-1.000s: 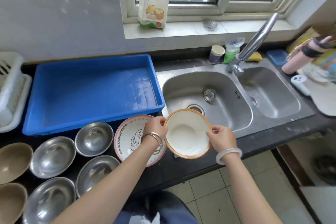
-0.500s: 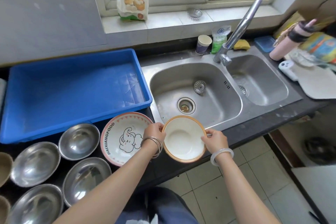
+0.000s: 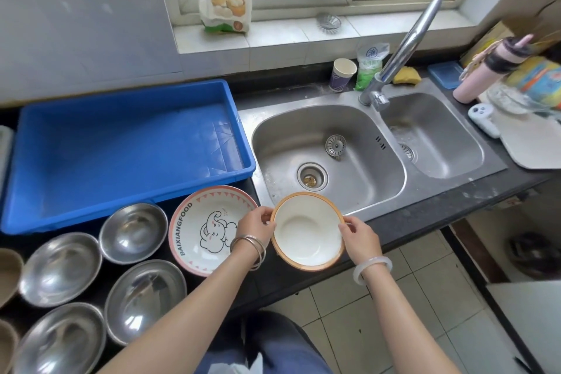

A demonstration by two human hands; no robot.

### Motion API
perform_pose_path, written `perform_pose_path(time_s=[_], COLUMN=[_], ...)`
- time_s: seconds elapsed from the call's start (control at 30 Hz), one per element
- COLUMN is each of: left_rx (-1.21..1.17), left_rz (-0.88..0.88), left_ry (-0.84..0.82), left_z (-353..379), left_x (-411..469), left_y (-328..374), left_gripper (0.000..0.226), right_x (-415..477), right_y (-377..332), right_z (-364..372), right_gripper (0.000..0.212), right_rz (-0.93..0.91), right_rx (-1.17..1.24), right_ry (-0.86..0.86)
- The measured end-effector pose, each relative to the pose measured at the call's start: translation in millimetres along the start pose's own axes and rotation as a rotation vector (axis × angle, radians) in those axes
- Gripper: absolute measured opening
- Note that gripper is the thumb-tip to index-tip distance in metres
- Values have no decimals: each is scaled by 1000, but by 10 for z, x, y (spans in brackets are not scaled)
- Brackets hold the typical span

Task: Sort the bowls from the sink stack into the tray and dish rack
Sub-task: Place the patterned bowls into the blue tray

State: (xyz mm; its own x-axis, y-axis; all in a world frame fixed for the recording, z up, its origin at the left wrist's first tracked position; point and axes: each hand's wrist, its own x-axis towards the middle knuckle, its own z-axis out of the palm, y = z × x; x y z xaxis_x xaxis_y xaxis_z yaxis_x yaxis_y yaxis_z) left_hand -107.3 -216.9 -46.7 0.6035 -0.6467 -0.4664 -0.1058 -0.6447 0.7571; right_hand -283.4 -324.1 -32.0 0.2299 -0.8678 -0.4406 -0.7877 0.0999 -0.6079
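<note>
Both my hands hold a white bowl with an orange rim (image 3: 306,229) over the counter's front edge, just in front of the left sink basin (image 3: 358,130). My left hand (image 3: 256,226) pinches its left rim and my right hand (image 3: 359,235) pinches its right rim. The bowl faces up and holds nothing. An elephant-print plate (image 3: 200,222) lies on the counter to the left, partly under my left wrist. The blue tray (image 3: 127,149) sits behind it, with nothing in it. Only a sliver of the white dish rack (image 3: 4,143) shows at the far left edge.
Several steel bowls (image 3: 133,232) and brown bowls (image 3: 9,273) sit on the dark counter at the lower left. A tall faucet (image 3: 403,48) stands between the two basins. A paper cup (image 3: 342,74), a sponge, a pink bottle (image 3: 485,70) and a cutting board crowd the back and right.
The bowl has come down and toward me, from above the sink's front rim to the counter edge. Both hands kept their hold. The view shifted right, so the dish rack left the frame.
</note>
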Motion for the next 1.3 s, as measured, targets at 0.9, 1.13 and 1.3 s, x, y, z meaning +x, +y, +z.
perform_pose_path(time_s=[0.9, 1.13, 1.3], left_rx=[-67, -198, -411], left_rz=[-328, -325, -232], left_ry=[415, 506, 558], left_z=[-998, -1163, -1530], left_x=[-293, -319, -282], left_y=[-738, -810, -767], left_gripper=[41, 30, 10], right_x=[334, 235, 161], right_y=[-1427, -1494, -1721], right_z=[1330, 1177, 1095], right_gripper=[21, 20, 18], right_rz=[-536, -505, -493], right_rx=[-702, -549, -349], right_ry=[-423, -489, -494])
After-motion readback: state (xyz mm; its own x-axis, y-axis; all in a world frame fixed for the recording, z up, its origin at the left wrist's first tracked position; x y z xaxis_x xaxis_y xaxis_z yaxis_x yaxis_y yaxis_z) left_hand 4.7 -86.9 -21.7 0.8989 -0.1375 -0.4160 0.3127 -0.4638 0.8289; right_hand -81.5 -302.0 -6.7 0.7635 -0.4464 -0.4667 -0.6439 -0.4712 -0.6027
